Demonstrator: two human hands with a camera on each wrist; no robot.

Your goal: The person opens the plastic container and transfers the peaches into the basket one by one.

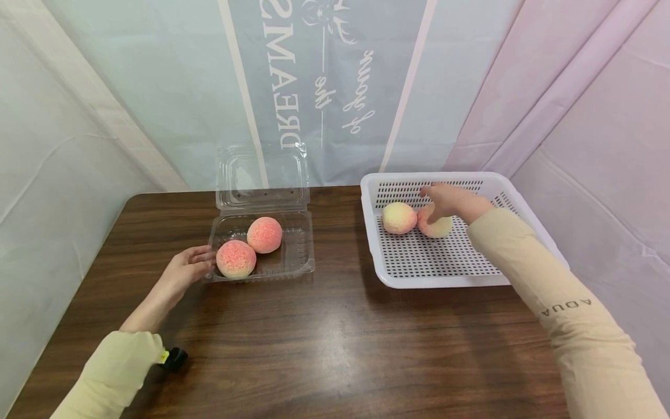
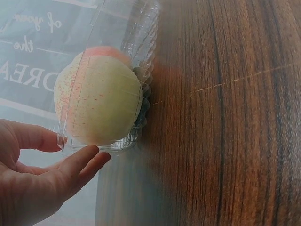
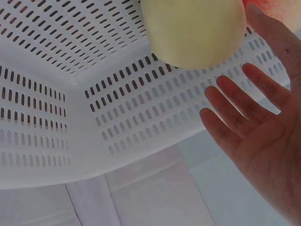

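Note:
My left hand point(image 1: 184, 269) is at the left side of a clear plastic clamshell box point(image 1: 293, 270); its fairly straight fingers and thumb touch the box's rim, seen closer in the left wrist view. Inside the box lie two pink peaches, one near the front left corner point(image 1: 236, 259) and one behind it point(image 1: 264, 235). My right hand point(image 1: 451, 201) reaches into a white perforated basket point(image 1: 445, 280), fingers spread over a pink and yellow peach point(image 1: 442, 227). In the right wrist view its fingers are apart from the yellowish peach point(image 3: 195, 33). Another peach point(image 1: 399, 218) lies left beside it.
The box's clear lid point(image 1: 262, 174) stands up at the back. A dark wood table point(image 1: 335, 337) lies under everything. Behind it hangs a printed cloth point(image 1: 335, 87), with pale cloth walls on both sides. A small black object point(image 1: 175, 359) is at the left sleeve.

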